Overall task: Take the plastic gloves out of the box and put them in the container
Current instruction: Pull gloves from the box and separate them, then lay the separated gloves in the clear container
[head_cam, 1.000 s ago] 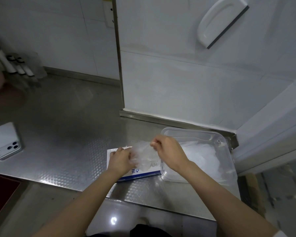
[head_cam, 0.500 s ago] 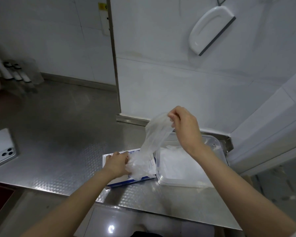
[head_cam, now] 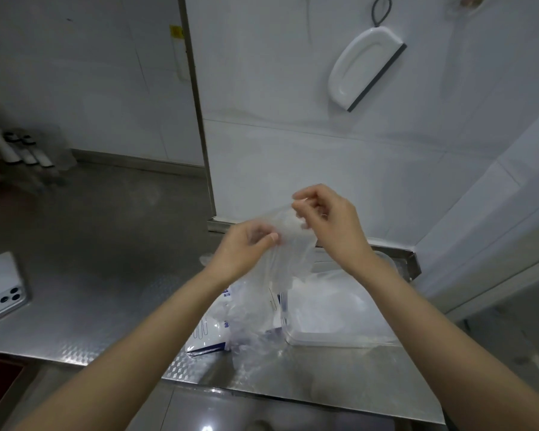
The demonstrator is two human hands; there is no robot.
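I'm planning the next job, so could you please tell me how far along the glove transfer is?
Partly done: the clear container holds a pile of gloves. In hand: the left hand and right hand both pinch a plastic glove, held above the box. Left: that glove is not yet in the container, and crumpled plastic lies at the box, so more likely remain.

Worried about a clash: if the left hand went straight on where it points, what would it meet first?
Likely the right hand, just beyond the plastic glove they both pinch; depth unclear.
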